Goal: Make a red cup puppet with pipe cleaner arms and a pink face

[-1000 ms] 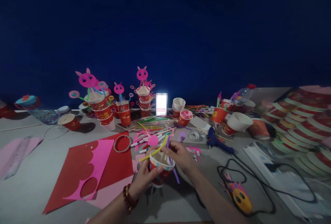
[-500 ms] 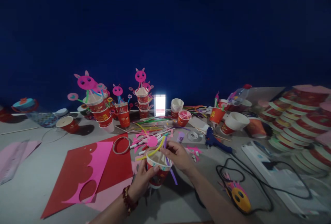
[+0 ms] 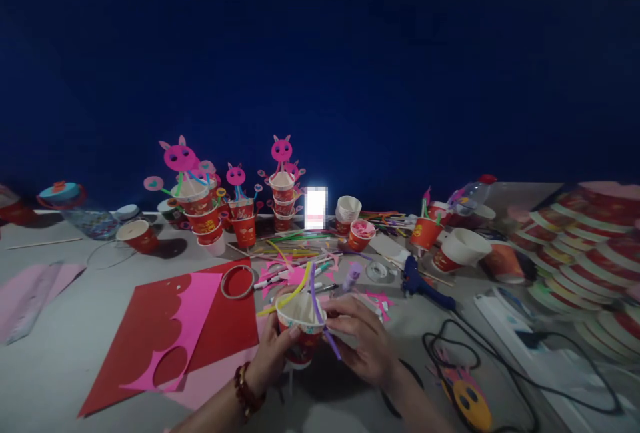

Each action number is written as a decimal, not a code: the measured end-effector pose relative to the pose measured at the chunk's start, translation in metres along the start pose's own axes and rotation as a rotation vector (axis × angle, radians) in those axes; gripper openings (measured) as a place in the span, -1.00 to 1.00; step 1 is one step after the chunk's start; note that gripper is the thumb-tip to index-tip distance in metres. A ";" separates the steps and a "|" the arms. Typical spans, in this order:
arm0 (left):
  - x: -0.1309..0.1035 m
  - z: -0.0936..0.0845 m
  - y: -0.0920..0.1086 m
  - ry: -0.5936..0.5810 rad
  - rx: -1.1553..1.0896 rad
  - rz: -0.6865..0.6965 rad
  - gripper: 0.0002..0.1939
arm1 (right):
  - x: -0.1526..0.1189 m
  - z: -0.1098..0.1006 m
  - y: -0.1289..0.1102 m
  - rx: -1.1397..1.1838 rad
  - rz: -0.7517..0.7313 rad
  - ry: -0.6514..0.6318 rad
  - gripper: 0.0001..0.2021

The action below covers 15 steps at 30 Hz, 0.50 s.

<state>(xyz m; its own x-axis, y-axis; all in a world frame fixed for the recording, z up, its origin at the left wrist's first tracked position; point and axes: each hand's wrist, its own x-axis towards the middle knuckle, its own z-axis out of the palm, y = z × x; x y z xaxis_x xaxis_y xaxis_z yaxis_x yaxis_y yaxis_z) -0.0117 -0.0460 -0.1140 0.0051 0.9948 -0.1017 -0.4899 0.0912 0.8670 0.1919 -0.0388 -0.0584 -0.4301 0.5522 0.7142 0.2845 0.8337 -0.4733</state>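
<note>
My left hand [image 3: 274,351] grips a red-and-white paper cup [image 3: 301,336] from its left side, thumb across the front below the rim. A yellow straw [image 3: 300,286] and a purple straw [image 3: 314,291] rise from the cup's mouth. The yellow one also sticks out to the left, while a purple end slants down outside the right wall. My right hand [image 3: 360,339] is at the cup's right side, its fingers closed around the purple straw where it meets the wall. Its fingertips partly hide that contact.
Red and pink paper sheets [image 3: 240,319] lie left, with a tape ring [image 3: 237,282]. Pens and scraps sit beyond the cup. A blue glue gun [image 3: 425,289] with its black cord is at right, near stacked cups [image 3: 590,246]. Pink-headed cup figures [image 3: 200,209] stand behind.
My right hand has moved from the purple straw's upper end down to the cup's outer right side. The upper straw now stands free, and the view has shifted slightly.
</note>
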 end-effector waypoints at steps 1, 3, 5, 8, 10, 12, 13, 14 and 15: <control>-0.001 -0.001 0.000 -0.008 0.010 0.016 -0.35 | 0.000 0.000 0.000 -0.021 -0.043 0.017 -0.64; -0.001 -0.001 0.002 -0.018 0.024 0.041 -0.34 | 0.001 -0.002 -0.001 -0.068 -0.110 0.046 -0.66; -0.001 0.001 0.004 -0.027 0.021 0.049 -0.31 | 0.000 -0.003 -0.002 -0.103 -0.150 0.063 -0.67; -0.001 0.005 0.007 -0.050 0.005 0.052 -0.28 | -0.001 -0.004 -0.004 -0.133 -0.153 0.078 -0.67; -0.001 0.006 0.009 -0.056 0.004 0.055 -0.28 | 0.000 -0.003 -0.005 -0.121 -0.132 0.088 -0.67; -0.001 0.006 0.009 -0.070 0.012 0.061 -0.29 | 0.002 -0.003 -0.006 -0.074 -0.105 0.087 -0.67; -0.001 0.005 0.009 -0.079 0.018 0.068 -0.29 | 0.004 -0.003 -0.006 -0.044 -0.093 0.077 -0.67; 0.000 0.004 0.008 -0.089 0.027 0.078 -0.29 | 0.005 -0.003 -0.006 -0.017 -0.081 0.067 -0.67; 0.000 0.003 0.008 -0.099 0.041 0.087 -0.29 | 0.006 -0.003 -0.006 0.005 -0.069 0.058 -0.67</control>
<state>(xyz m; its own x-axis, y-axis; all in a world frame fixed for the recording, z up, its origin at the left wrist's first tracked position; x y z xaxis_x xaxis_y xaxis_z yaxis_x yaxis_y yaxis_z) -0.0132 -0.0450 -0.1060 0.0507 0.9985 0.0219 -0.4566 0.0037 0.8897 0.1903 -0.0405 -0.0499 -0.3980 0.4926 0.7739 0.2517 0.8699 -0.4242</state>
